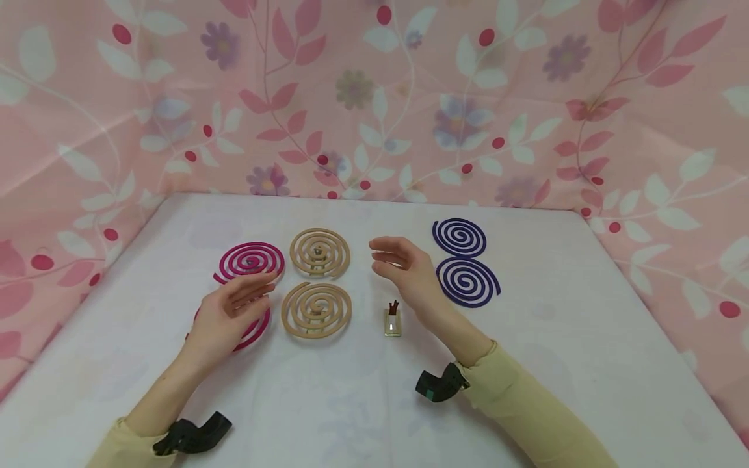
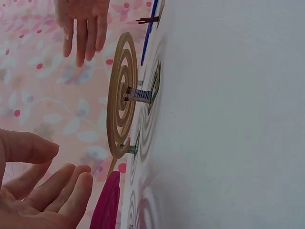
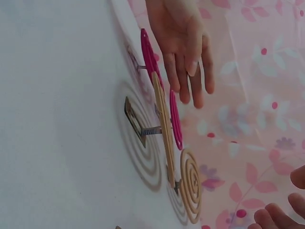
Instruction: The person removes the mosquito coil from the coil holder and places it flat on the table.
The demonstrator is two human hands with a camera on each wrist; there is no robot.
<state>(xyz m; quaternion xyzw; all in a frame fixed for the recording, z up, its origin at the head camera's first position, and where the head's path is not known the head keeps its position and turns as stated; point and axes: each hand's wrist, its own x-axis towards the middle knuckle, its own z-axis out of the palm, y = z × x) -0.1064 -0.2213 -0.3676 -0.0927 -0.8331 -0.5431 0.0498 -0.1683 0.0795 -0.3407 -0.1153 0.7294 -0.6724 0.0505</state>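
My left hand (image 1: pixel 219 318), fingers loosely bent and holding nothing, hovers over the nearer pink mosquito coil (image 1: pixel 257 333) and partly hides it. The farther pink coil (image 1: pixel 253 261) lies just beyond its fingertips. Over the middle of the table, my right hand (image 1: pixel 409 273) is held in the air with relaxed fingers, also holding nothing. Below it stands a small metal coil stand (image 1: pixel 393 324) with brown upright prongs and no coil on it. Two tan coils, the nearer (image 1: pixel 316 311) and the farther (image 1: pixel 319 253), sit raised on stands (image 2: pixel 142 94) between the hands.
Two dark blue coils, one farther back (image 1: pixel 459 238) and one nearer (image 1: pixel 467 282), lie right of the right hand, apparently flat. A white cloth covers the table (image 1: pixel 562 364). Pink floral fabric (image 1: pixel 374 97) hangs behind and at the sides. Each wrist carries a black camera mount (image 1: pixel 441 383).
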